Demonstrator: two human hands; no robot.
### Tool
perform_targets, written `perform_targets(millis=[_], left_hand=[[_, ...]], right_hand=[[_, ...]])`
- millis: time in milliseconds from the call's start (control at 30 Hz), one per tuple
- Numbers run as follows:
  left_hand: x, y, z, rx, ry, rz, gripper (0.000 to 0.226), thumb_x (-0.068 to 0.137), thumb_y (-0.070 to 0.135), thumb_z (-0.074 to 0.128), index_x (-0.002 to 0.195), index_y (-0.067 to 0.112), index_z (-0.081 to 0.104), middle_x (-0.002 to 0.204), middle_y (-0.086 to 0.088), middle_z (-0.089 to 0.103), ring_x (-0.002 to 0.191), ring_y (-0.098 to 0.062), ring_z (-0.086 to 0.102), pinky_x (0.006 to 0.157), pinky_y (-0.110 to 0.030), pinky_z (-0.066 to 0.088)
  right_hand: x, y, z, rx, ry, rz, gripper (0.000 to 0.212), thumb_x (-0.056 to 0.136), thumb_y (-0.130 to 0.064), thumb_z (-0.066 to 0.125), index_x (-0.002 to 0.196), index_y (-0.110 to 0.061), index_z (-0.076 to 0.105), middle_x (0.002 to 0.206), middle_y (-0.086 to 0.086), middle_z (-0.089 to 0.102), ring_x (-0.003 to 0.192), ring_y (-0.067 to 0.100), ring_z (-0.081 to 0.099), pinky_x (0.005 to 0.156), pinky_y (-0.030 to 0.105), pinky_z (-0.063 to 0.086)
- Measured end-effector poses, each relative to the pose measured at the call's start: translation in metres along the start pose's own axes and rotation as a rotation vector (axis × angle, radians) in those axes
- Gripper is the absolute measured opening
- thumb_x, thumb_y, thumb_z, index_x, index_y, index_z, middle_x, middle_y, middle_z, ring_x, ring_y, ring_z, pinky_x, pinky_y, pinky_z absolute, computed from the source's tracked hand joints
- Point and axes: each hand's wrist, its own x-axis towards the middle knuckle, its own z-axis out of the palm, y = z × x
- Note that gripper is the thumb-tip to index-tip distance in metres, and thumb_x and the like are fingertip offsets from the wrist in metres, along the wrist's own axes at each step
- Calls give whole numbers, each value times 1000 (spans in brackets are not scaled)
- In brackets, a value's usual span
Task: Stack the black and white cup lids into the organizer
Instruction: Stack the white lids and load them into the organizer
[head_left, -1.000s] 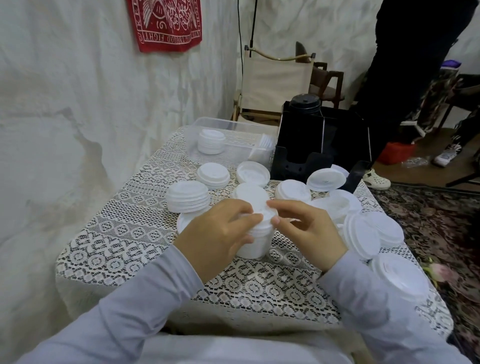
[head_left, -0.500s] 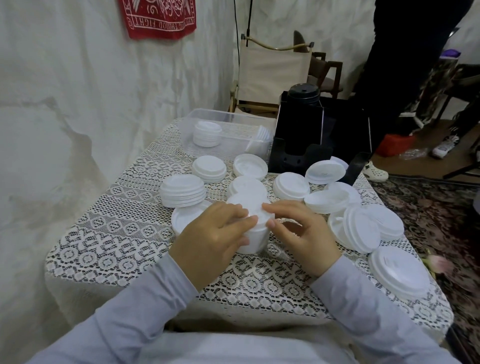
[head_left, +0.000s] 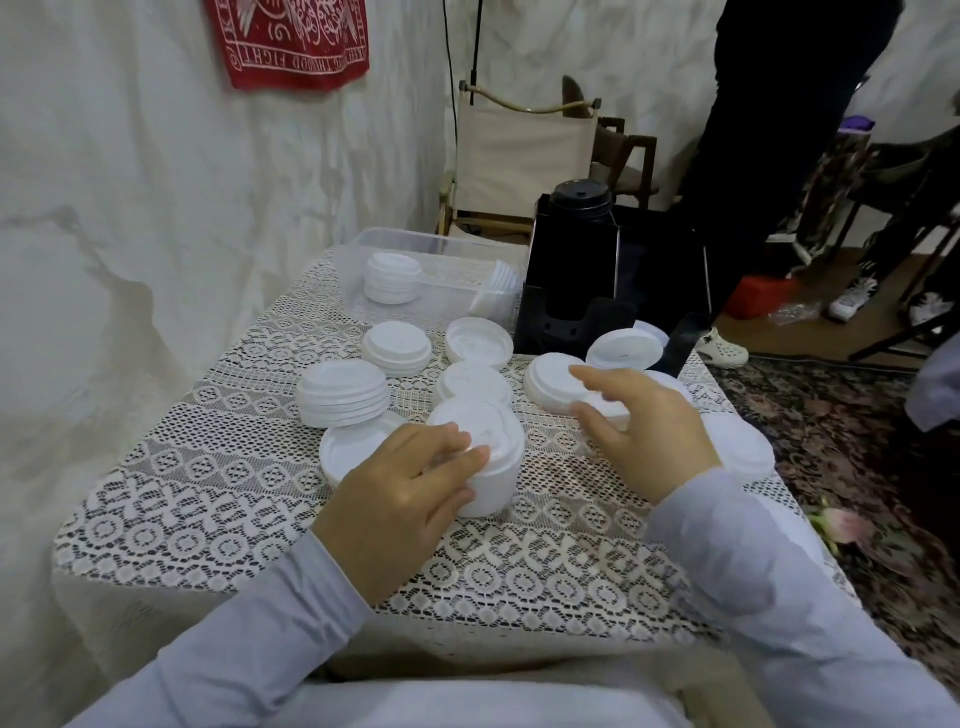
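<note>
Many white lids lie about the lace-covered surface, singly and in piles. The left hand grips a tall stack of white lids at the near middle, its fingers curled round the stack's near-left side and over its top rim. The right hand is open, its fingers spread and lightly bent above a low white lid just right of the stack. Whether the fingertips touch that lid I cannot tell.

The black organizer stands at the far right of the surface, with a column of black lids upright in its left compartment. One white lid leans against its near edge. A clear bin sits to the left of the organizer, holding a short pile of white lids.

Left of the gripped stack is a ribbed pile of lids, with an upturned lid just near it, partly hidden by the left hand. More white lids lie beyond the right hand. A folding chair and a person in black stand beyond the surface, on the far side.
</note>
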Motion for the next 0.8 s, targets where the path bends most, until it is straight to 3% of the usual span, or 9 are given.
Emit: perform_targets(millis=[67,167,300,400,500,567,633,700,800], left_hand=[[0,2,0,0,-7,-13,31,84,20,56,105,4,70,103,-14,65,97,-23,58,85,-31,48],[1,3,-2,-5,-22,-34,31,83,21,55,106,5,70,103,-13,66,98,-23,59,83,-31,50],[1,4,-5,-17,-53,-50,31,84,21,54,107,6,69,104,-11,66,99,-25,61,82,-31,51],[2,4,-7,-29,-69,-58,32,84,22,54,108,7,69,106,-10,65,100,-23,60,84,-29,49],[5,6,-10,-92,-82,-105,34,85,25,53,109,6,68,106,-8,65,101,-19,59,88,-25,47],[9,8,-13,-167,-78,-158,34,85,28,53,108,7,68,104,-4,65,101,-12,54,92,-17,40],[14,9,-15,-237,-64,-216,32,85,29,52,105,10,68,102,1,65,99,-7,53,90,-14,39],[18,9,-18,-301,-46,-273,33,85,31,52,106,12,67,100,5,65,96,-3,54,87,-14,41],[23,12,-23,-387,-14,-360,38,81,36,50,113,17,62,95,16,62,95,3,55,84,-4,38]], right_hand=[[9,5,-11,-433,-88,1,36,94,-36,50,130,-32,54,129,-9,56,117,18,50,91,30,39],[18,7,-11,-772,-265,-6,31,94,-37,47,120,-25,60,122,-3,59,113,24,52,96,31,36],[23,7,-5,-885,-303,-15,23,92,-27,51,112,-22,61,109,-2,62,102,23,57,84,29,39],[24,9,-5,-798,-211,-2,20,91,-26,49,106,-21,62,94,0,64,90,26,59,68,28,39],[25,2,-18,-240,-61,84,10,87,-28,61,93,-22,65,73,-3,60,77,23,60,63,28,44],[24,-16,-29,463,8,181,4,85,-17,66,90,-18,68,73,-4,67,71,13,63,59,24,51],[20,-33,-35,1073,-43,296,9,89,-11,58,91,-10,67,73,-2,70,67,10,66,55,22,54],[18,-44,-33,1365,-99,407,15,92,-10,51,89,-6,65,75,3,71,64,12,67,53,24,55],[15,-50,-25,1496,-124,520,17,92,-12,50,84,-5,63,74,7,71,58,15,68,48,24,55]])
